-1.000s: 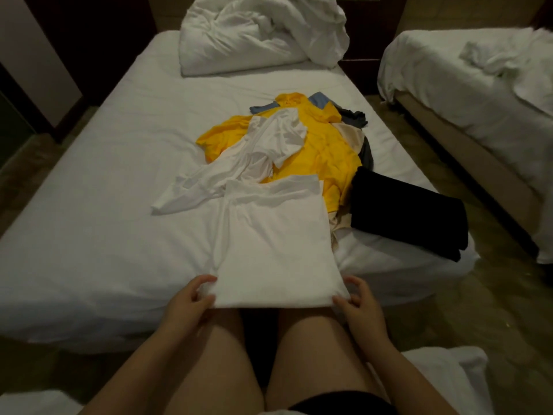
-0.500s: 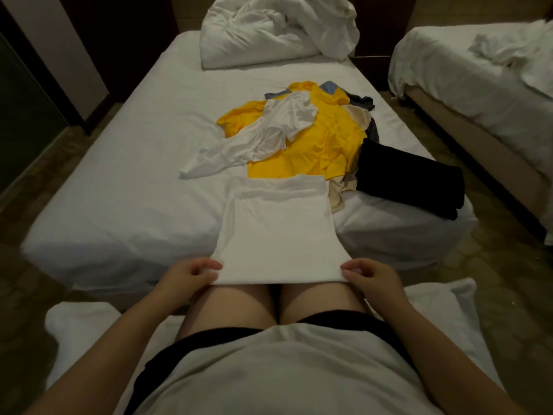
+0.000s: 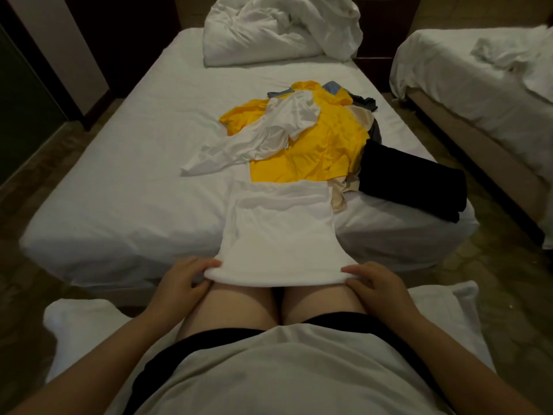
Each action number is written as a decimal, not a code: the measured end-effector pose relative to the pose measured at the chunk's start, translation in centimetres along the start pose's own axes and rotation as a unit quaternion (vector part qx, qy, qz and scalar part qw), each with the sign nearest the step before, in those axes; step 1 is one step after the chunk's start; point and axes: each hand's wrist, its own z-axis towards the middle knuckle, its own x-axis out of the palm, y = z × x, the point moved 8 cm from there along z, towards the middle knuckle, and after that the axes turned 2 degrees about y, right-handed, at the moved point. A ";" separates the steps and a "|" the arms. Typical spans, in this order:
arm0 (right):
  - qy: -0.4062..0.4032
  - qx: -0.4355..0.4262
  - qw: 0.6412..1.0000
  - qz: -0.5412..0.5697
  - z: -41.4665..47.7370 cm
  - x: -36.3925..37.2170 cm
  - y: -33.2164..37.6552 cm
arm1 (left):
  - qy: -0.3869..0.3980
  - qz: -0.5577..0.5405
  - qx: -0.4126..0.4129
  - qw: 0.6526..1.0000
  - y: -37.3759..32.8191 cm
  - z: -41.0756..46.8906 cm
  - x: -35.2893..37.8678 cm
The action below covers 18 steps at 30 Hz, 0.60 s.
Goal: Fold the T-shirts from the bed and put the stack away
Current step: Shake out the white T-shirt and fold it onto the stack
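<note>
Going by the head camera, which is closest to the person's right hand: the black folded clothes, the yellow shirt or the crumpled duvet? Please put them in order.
From the right hand, which grips the white T-shirt:
1. Black folded clothes, on the bed's near right corner.
2. Yellow shirt, mid-bed in the pile.
3. Crumpled duvet, at the far end.

The white T-shirt (image 3: 278, 235) was soft matt cloth, smooth across its folded top. The yellow shirt (image 3: 314, 157) looked slicker — a faint sheen on its creases. The bed sheet (image 3: 134, 181) was matt fabric, wrinkled; the black garment (image 3: 410, 181) dull, dense cloth. The floor (image 3: 493, 280) looked hard, slightly glossy.
</note>
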 end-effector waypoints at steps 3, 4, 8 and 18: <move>-0.053 -0.036 0.997 -0.032 1.2 -0.9 0.5 | -0.038 -0.054 0.001 0.998 -0.3 0.8 -0.9; -0.073 -0.035 0.996 -0.026 1.9 -1.5 0.6 | -0.053 -0.074 -0.002 0.996 -0.5 1.4 -1.3; -0.120 -0.014 0.993 -0.004 6.2 -3.3 1.1 | -0.124 -0.147 -0.064 0.979 0.0 5.5 -2.4; -0.135 0.131 0.967 0.173 20.4 -0.8 -1.2 | -0.124 -0.195 -0.179 0.956 0.9 18.7 0.5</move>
